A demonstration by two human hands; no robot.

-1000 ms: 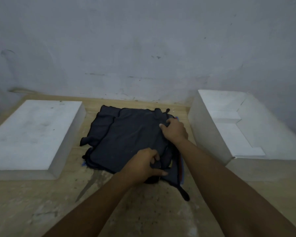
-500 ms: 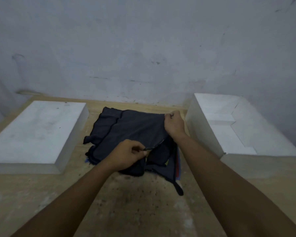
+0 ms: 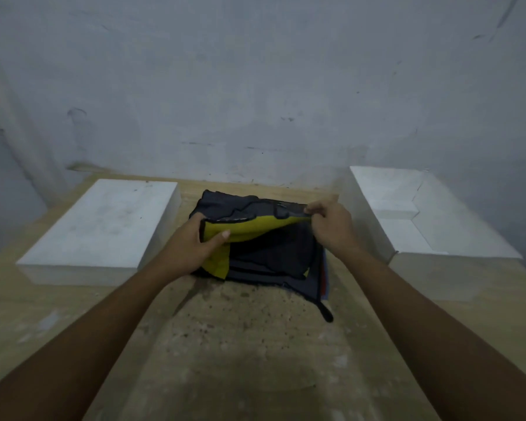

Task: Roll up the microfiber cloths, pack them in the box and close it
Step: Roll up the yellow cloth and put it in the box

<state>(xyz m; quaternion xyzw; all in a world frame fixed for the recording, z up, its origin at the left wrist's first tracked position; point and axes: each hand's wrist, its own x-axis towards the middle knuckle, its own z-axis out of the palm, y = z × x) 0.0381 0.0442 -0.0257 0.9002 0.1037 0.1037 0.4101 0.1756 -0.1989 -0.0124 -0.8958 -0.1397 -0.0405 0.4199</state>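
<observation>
Pinching cloth [image 3: 255,229] edge btwn both hands, left [image 3: 192,241] & right [image 3: 331,226].

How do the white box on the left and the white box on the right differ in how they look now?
The left box shows a flat, closed top; the right box is open, with flaps visible inside. The left box looks low and flat; the right box looks taller. Both are white and stand on the wooden table, either side of the cloths.

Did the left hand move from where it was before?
Yes. The left hand went away from the person and left, toward the white lid, lifting the top cloth off the pile.
</observation>
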